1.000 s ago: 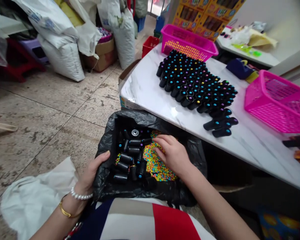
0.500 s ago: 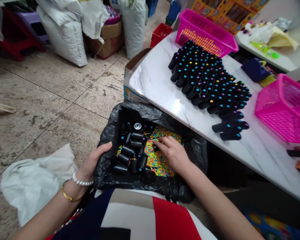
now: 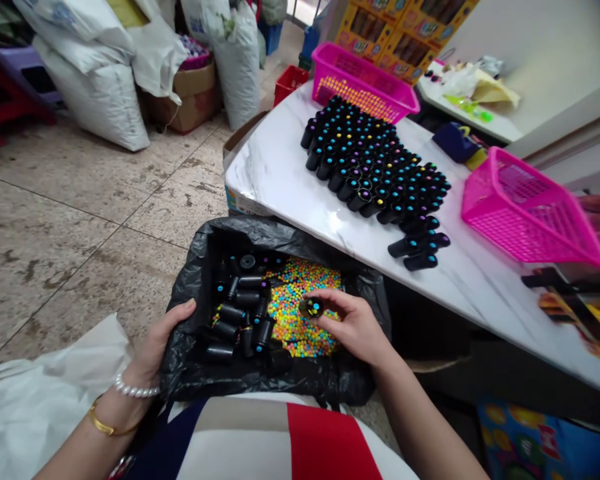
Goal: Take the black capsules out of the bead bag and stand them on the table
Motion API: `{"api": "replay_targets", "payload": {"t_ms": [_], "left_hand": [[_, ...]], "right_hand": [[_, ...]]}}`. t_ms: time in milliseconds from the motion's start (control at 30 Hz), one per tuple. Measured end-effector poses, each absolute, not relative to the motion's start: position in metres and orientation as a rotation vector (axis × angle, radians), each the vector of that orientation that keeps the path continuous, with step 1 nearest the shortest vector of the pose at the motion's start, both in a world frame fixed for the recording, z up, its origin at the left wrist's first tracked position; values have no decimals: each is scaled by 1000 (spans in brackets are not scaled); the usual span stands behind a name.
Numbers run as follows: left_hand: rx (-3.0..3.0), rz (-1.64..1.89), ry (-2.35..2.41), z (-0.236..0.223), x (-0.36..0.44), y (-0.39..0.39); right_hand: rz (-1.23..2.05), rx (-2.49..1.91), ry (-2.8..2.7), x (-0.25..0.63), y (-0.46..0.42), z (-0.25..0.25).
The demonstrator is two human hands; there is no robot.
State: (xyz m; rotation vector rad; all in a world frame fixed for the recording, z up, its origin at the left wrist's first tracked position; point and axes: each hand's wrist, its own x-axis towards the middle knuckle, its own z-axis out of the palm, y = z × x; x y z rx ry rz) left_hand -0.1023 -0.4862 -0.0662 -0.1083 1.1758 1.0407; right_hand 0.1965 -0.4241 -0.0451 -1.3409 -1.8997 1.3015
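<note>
A box lined with black plastic (image 3: 275,233) stands before me. My left hand (image 3: 167,333) grips its left side, thumb over the rim. Above the small multicoloured balls (image 3: 290,340) in its right half, my right hand (image 3: 353,327) holds a small black cylinder (image 3: 314,307) between thumb and fingers. The cylinder's end faces me and shows a blue dot and a few yellowish spots. Several more black cylinders (image 3: 227,330) lie jumbled in the left half of the box, some with blue or purple dots. A round ringed disc (image 3: 247,261) is among them.
On the white marbled table (image 3: 280,160), many black cylinders (image 3: 375,160) stand in rows; a few (image 3: 420,253) lie near its edge. Pink baskets (image 3: 525,207) sit behind and right. White sacks (image 3: 90,100) and a white bag (image 3: 55,380) rest on the floor.
My right hand has come up from the balls with a black cylinder, now turned end-up toward me. The left hand keeps its grip on the box. The view has shifted right.
</note>
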Motion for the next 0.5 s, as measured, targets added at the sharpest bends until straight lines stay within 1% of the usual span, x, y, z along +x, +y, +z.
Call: {"api": "replay_targets", "payload": {"t_ms": [100, 200, 267, 333, 400, 500], "left_hand": [[-123, 1049, 1215, -65, -101, -486], [-130, 1049, 1222, -67, -101, -487], [-141, 1029, 1237, -66, -101, -487], [-168, 1007, 1277, -63, -100, -486], [-188, 999, 1322, -59, -97, -486], [-190, 997, 1349, -55, -94, -486]], "right_hand": [[1258, -1345, -1925, 195, -426, -44], [1066, -1354, -2073, 195, -428, -43], [999, -1365, -2098, 197, -429, -40], [986, -1396, -2007, 204, -431, -35], [905, -1452, -1845, 219, -434, -27], [632, -1591, -1578, 256, -436, -18]]}}
